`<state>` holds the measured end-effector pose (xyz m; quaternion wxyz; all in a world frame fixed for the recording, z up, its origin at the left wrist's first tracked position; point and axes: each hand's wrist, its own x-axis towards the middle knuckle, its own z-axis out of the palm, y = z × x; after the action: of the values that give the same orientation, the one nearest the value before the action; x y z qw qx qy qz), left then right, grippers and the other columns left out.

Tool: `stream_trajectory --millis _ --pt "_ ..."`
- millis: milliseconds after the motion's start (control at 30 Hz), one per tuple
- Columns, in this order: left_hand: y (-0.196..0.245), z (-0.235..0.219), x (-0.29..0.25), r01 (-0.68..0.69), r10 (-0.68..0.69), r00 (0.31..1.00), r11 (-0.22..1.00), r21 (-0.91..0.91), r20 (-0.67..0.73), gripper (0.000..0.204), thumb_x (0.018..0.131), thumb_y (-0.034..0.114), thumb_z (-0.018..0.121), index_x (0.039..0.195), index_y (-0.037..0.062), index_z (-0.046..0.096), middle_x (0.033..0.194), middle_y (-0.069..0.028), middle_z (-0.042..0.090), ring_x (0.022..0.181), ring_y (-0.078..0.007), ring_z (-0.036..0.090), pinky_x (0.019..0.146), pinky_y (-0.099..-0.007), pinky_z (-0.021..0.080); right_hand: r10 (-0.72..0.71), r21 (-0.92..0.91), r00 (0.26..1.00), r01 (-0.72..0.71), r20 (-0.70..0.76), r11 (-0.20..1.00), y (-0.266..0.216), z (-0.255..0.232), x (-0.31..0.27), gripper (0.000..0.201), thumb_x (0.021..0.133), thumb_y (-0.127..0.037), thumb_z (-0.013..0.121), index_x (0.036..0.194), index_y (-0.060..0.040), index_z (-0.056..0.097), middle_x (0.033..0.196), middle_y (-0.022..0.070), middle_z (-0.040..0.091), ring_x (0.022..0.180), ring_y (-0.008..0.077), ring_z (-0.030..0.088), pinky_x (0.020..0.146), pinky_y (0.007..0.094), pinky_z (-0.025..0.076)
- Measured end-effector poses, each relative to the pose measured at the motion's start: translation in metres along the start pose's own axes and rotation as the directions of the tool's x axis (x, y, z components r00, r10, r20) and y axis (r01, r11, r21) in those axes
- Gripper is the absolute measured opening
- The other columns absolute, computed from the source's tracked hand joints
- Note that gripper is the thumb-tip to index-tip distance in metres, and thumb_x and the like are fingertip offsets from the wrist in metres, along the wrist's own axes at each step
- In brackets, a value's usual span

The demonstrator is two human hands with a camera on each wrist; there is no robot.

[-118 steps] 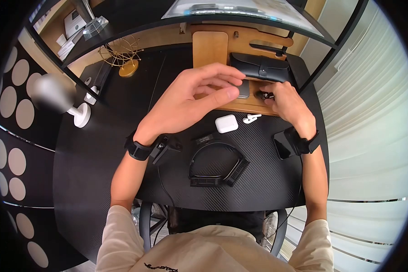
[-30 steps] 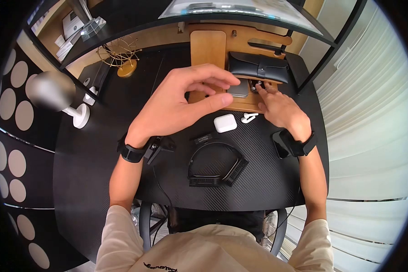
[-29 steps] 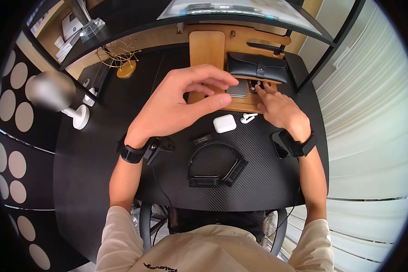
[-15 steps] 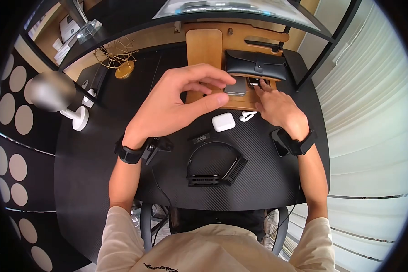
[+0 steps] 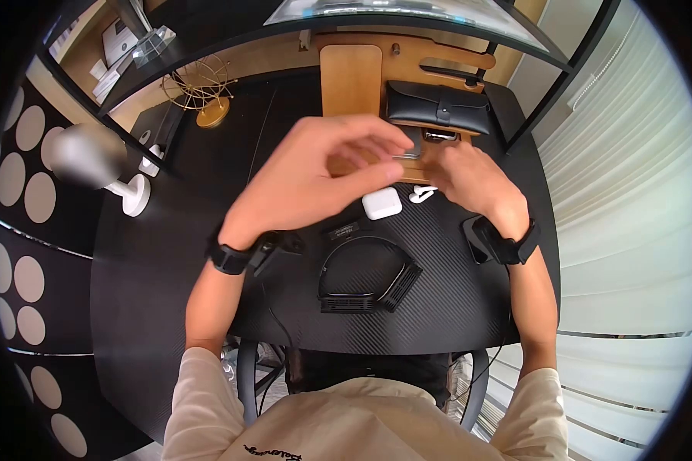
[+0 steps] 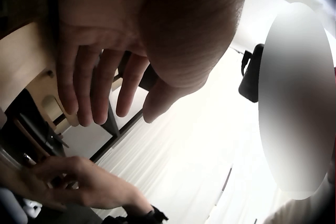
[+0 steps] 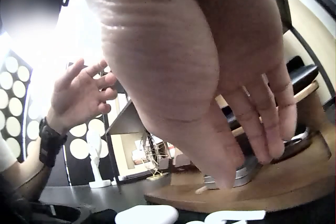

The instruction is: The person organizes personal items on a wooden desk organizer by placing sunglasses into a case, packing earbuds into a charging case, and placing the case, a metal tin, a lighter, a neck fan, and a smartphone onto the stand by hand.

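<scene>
My left hand (image 5: 323, 169) hangs in the air over the desk, fingers loosely bent and apart from the thumb, nothing in it. By the front right of a wooden desk organizer (image 5: 351, 77) is my right hand (image 5: 477, 180), blurred in the head view. In the right wrist view its fingers (image 7: 254, 129) reach down loosely and hold nothing. Behind them, a dark, shiny, watch-like object (image 5: 440, 135) lies in the organizer's compartment. A flat grey metal tin (image 7: 244, 174) sits beside it, partly covered by the thumb. A black leather pouch (image 5: 438, 106) rests on the ledge above.
A white earbud case (image 5: 382, 203) and loose white earbuds (image 5: 421, 194) lie before the organizer. Nearer is a black neck fan (image 5: 346, 305). A phone (image 5: 475, 240) lies under the right wrist. A black shelf (image 5: 407, 29) spans overhead; a gold wire ornament (image 5: 211, 114) stands back left.
Earlier my right hand held the dark object, then its fingers rested on it in the compartment. Now the hand has drawn back, leaving it there. My left hand has shifted slightly right.
</scene>
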<state>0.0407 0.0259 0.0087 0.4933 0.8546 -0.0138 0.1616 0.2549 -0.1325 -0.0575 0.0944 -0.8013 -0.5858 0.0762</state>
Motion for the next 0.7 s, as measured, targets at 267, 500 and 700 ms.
stream_trajectory --millis 267,500,700 --pt "-0.040 0.032 0.006 -0.106 -0.009 0.966 0.900 0.423 0.260 0.032 0.093 0.020 0.073 0.120 0.0039 0.070 0.110 -0.0137 0.072 0.106 -0.0348 0.068 0.093 -0.0426 0.053 -0.056 0.091 0.990 0.045 0.127 0.995 -0.004 0.015 0.001 0.032 0.077 -0.004 0.083 0.108 -0.0052 0.076 0.097 0.0189 0.074 0.099 0.0391 0.071 0.084 0.0458 0.057" --pt "-0.066 0.042 0.005 0.014 -0.216 0.929 0.832 0.554 0.302 0.037 0.092 0.018 0.072 0.128 0.0077 0.067 0.116 -0.0125 0.069 0.110 -0.0363 0.065 0.094 -0.0457 0.052 -0.021 0.073 0.978 0.006 0.208 0.997 -0.019 0.020 0.002 0.028 0.083 -0.005 0.080 0.110 -0.0024 0.070 0.097 0.0185 0.073 0.100 0.0389 0.069 0.084 0.0458 0.055" --pt "-0.075 0.047 0.004 0.028 -0.208 0.947 0.813 0.581 0.246 0.044 0.090 0.015 0.073 0.133 0.0120 0.065 0.115 -0.0121 0.068 0.112 -0.0352 0.064 0.094 -0.0468 0.051 0.004 0.085 0.980 -0.021 0.199 0.996 -0.016 0.025 0.000 0.027 0.082 -0.006 0.077 0.108 -0.0014 0.069 0.092 0.0219 0.072 0.095 0.0424 0.070 0.084 0.0470 0.055"
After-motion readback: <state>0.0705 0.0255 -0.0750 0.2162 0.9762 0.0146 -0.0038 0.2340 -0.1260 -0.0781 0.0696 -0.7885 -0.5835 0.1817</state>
